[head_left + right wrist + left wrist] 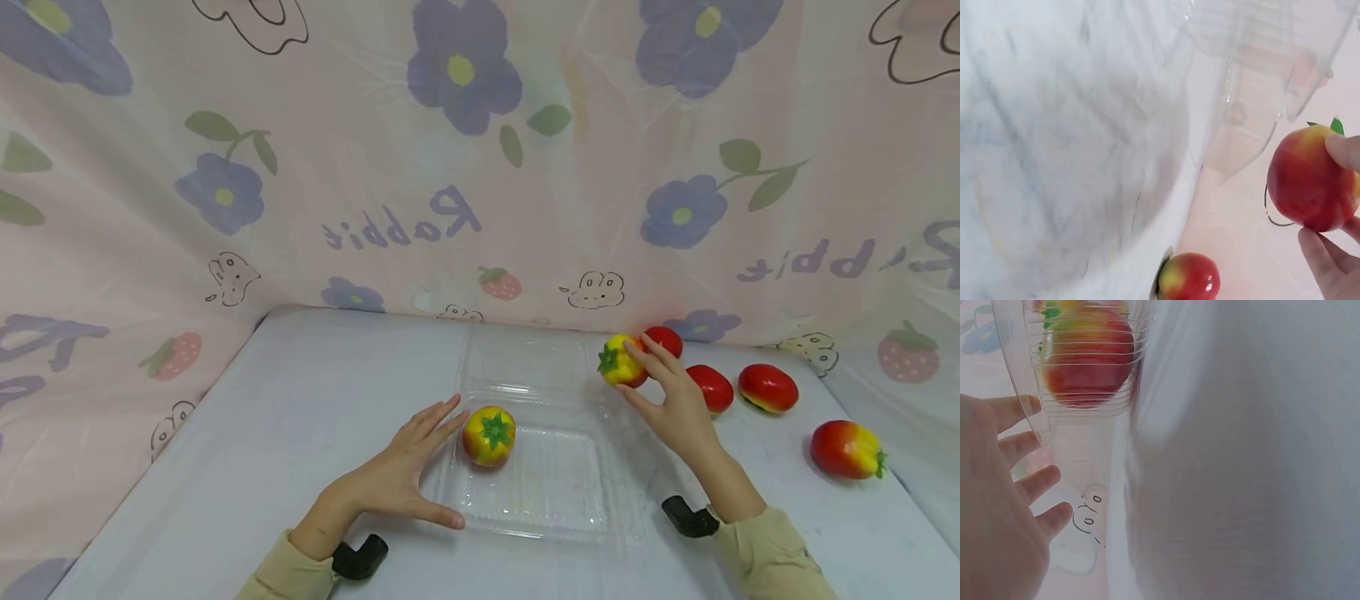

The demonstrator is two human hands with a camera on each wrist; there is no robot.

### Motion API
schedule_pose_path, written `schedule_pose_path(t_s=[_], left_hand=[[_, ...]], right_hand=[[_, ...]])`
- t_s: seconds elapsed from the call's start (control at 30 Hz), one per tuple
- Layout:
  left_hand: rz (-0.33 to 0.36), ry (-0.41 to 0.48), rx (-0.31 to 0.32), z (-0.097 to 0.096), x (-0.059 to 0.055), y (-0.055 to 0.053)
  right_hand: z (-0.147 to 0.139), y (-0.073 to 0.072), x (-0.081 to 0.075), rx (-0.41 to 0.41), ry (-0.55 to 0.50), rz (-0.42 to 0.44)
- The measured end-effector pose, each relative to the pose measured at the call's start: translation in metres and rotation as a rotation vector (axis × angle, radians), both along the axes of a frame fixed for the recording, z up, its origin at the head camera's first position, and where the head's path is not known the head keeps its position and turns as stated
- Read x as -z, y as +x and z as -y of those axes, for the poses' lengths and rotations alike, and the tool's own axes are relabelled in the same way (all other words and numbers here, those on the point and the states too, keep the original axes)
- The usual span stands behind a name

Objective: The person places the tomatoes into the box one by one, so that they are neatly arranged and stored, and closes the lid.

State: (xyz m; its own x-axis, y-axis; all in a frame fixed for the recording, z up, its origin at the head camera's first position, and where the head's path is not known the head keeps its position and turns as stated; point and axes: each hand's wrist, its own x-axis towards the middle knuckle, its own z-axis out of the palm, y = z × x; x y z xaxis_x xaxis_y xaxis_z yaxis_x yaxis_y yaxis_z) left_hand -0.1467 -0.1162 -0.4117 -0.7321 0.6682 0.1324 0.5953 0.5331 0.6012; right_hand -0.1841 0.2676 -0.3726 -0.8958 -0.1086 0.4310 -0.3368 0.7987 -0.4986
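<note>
My right hand (678,408) pinches a red-and-yellow toy fruit with a green leafy top (621,361) between thumb and fingers. The held fruit hangs above the right side of a clear plastic clamshell box (540,479), near its raised or folded-back lid (525,362). A second toy fruit (489,436) of the same kind sits inside the box at its left, leafy top up. My left hand (397,467) is spread beside the box's left edge, holding nothing. In the left wrist view, its fingertips (1034,404) lie at the clear rim; whether they press it I cannot tell.
On the white table (337,375) at the right lie several more toy fruits, among them a red one (768,388), another red one (711,389), one at the back (664,341) and a red-and-yellow one (847,450). A printed curtain (375,150) closes off the back and sides.
</note>
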Motion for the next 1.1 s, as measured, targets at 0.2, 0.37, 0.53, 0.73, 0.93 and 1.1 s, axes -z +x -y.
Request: schedule_pose_path(t_s=[0.2, 0.37, 0.53, 0.73, 0.93, 1.1], left_hand=[[0.002, -0.001, -0.002, 0.000, 0.000, 0.000], [-0.003, 0.006, 0.002, 0.000, 0.000, 0.000], [-0.001, 0.010, 0.004, 0.000, 0.000, 0.000], [0.002, 0.009, 0.004, 0.000, 0.000, 0.000], [0.008, 0.007, -0.001, -0.001, 0.001, 0.000], [0.008, 0.008, -0.005, 0.000, 0.001, 0.000]], right_hand=[[0.004, 0.003, 0.001, -0.029, 0.025, -0.025], [0.006, 0.005, 0.001, -0.062, 0.032, -0.063], [0.009, 0.010, 0.000, -0.078, 0.044, -0.051], [0.014, 0.015, -0.003, -0.084, 0.051, -0.024], [0.017, 0.018, -0.004, -0.113, 0.037, -0.059], [0.019, 0.020, -0.004, -0.132, 0.038, -0.051]])
